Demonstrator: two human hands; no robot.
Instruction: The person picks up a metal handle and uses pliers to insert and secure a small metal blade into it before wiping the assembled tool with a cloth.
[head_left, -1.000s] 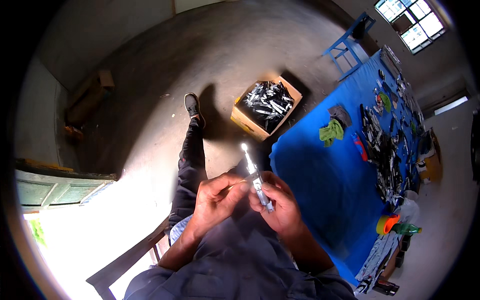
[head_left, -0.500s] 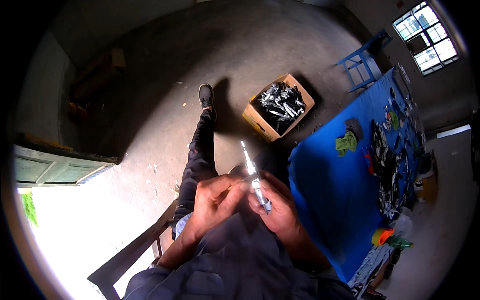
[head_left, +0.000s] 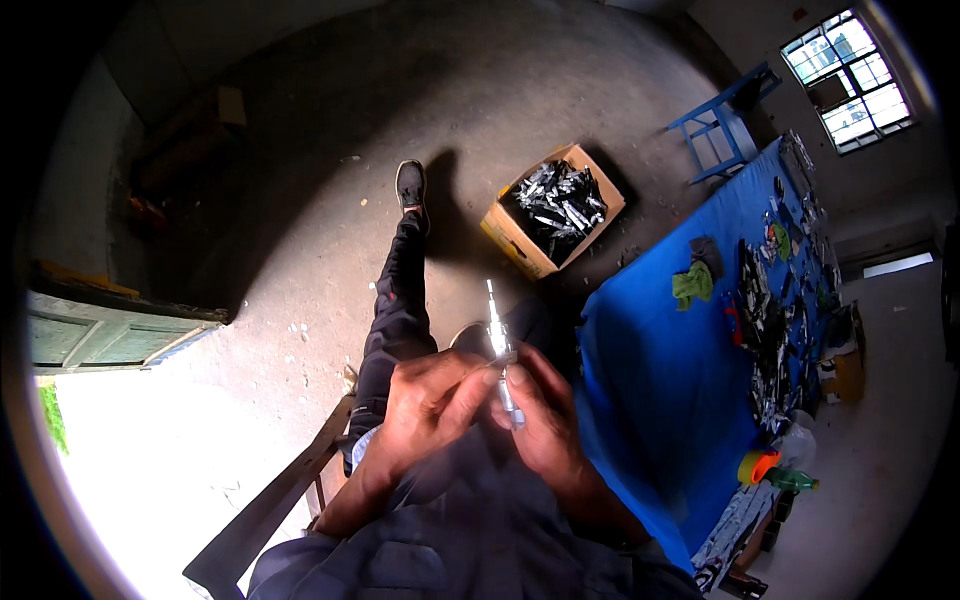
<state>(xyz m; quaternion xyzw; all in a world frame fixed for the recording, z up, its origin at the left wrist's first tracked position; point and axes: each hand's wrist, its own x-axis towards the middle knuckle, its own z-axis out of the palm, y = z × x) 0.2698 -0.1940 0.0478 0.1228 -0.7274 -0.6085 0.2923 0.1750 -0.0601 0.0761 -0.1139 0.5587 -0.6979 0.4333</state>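
Note:
A slim silver metal piece [head_left: 497, 335], long with a thin stepped tip, points away from me above my lap. It gleams so brightly that its exact kind cannot be made out. My right hand [head_left: 548, 420] is closed round its lower part, thumb along the side, and the blunt end shows between the fingers. From the other side my left hand [head_left: 430, 405] pinches at the piece's middle with thumb and forefinger. The left fingertips partly hide what they grip.
An open cardboard box [head_left: 518, 250] of black and silver pieces stands on the floor ahead. On my right, a blue-covered table [head_left: 650, 400] bears green cloth [head_left: 692, 286], many metal parts, an orange roll [head_left: 757, 467] and a green bottle [head_left: 795, 481]. A blue stool [head_left: 722, 140] stands beyond; a wooden bench [head_left: 270, 500] is at left.
The silver piece has turned slightly more upright, and its lower end has shifted left. My right hand has moved a little left and inward; my left hand stays at the piece.

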